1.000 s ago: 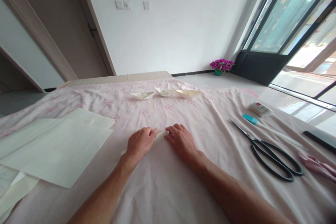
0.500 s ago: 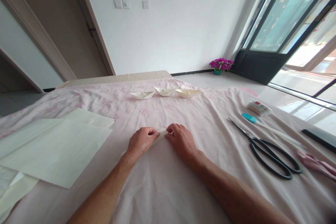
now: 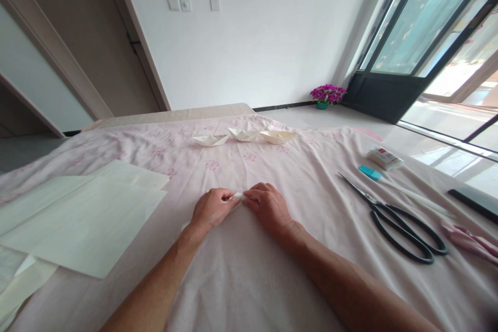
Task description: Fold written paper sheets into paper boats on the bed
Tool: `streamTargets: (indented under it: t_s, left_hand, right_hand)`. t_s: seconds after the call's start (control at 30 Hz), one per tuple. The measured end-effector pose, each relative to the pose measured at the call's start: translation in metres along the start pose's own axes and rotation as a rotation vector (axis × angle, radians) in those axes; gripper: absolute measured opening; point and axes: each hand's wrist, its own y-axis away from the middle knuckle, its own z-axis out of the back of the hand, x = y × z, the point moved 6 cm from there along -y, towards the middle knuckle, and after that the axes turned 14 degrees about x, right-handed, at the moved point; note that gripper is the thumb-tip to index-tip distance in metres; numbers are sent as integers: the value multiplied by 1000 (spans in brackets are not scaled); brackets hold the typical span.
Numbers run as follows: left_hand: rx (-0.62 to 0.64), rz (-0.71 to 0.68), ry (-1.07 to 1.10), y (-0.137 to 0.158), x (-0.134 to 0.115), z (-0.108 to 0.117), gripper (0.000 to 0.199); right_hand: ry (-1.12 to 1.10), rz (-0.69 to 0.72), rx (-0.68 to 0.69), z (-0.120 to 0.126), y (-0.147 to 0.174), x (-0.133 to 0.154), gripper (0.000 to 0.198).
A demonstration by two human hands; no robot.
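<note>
Between my two hands is a small folded piece of pale paper [image 3: 236, 196], mostly covered by my fingers. My left hand [image 3: 213, 206] pinches it from the left, thumb and fingers closed. On its other side my right hand [image 3: 269, 204] pinches the paper's right end, with the fingertips nearly meeting those of the left. Beyond the hands, three folded paper boats stand in a row: a left one [image 3: 210, 140], a middle one [image 3: 244, 135] and a cream right one [image 3: 278, 137].
Pale paper sheets [image 3: 89, 223] overlap on the left of the pink flowered cloth [image 3: 233, 280]. To the right lie black-handled scissors [image 3: 400, 225], a blue-tipped tool [image 3: 369, 173], a small wrapped pack [image 3: 384, 157], a black bar [image 3: 474, 205] and pink fabric [image 3: 469, 238].
My right fingertips have shifted slightly left, closer to the left hand, so less of the paper shows between them. The boats, sheets and scissors stay where they were.
</note>
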Motion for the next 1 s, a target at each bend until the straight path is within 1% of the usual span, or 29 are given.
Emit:
streamTargets:
  t_s: [0.2,0.33,0.47,0.57,0.63,0.7,0.83,0.93,1.0]
  left_hand:
    - [-6,-55,44,-6,9,-5,31]
    - [1,-76,51,-5,11,-7,33]
    - [-72,-50,6,0,8,-3,29]
    - [-104,-73,-52,3,1,-2,25]
    - [-85,-97,-67,4,-3,-3,21]
    - [-73,-96,-70,3,-5,-3,23]
    - [-75,-34,-97,2,-4,-3,21]
    - [-77,-13,-127,1,-4,-3,19]
    - [-79,-8,-148,0,-5,-4,20]
  right_hand:
    - [-62,49,1,1,0,1,16]
    - [-112,81,-25,1,-2,-2,13]
    - [-126,120,-32,0,-5,-4,11]
    - [-118,140,-6,-2,-7,-4,11]
    - [-129,127,9,-3,-8,-6,10]
    - [-150,100,20,-4,-9,-9,7]
    - [-167,34,30,-2,-9,-12,3]
    - [-130,-3,32,0,-9,-10,6]
    - [-75,2,48,0,-9,-7,9]
